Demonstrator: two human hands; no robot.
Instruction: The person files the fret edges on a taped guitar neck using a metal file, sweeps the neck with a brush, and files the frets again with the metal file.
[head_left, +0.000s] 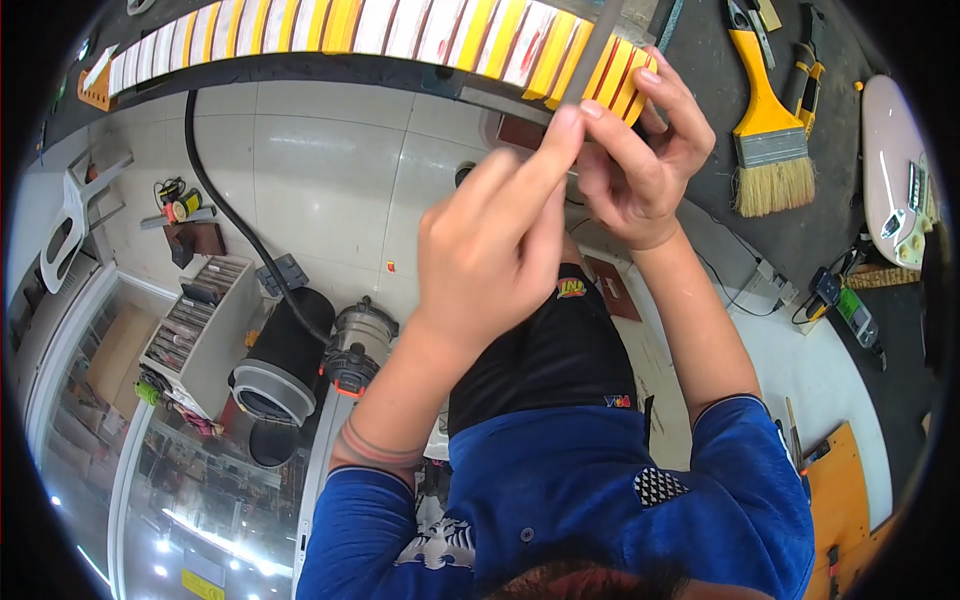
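A long row of white and yellow blocks (400, 28) with dark red gaps runs along the bench edge. My left hand (480, 235) is closed, its fingertips pinching the lower end of a thin grey bar (592, 50) that lies across the row near its right end. My right hand (650, 150) is curled round the last yellow blocks (615, 85), with a fingertip close beside the bar's end. The left hand is slightly blurred, and its fingers partly hide one another.
Right of the hands, a wide yellow brush (765, 120) lies on the dark bench (700, 130), near yellow-black tools (808, 80) and a pink case (895, 165). Below left are a black hose (215, 195), a vacuum-like machine (358, 340) and a box of flat items (200, 325).
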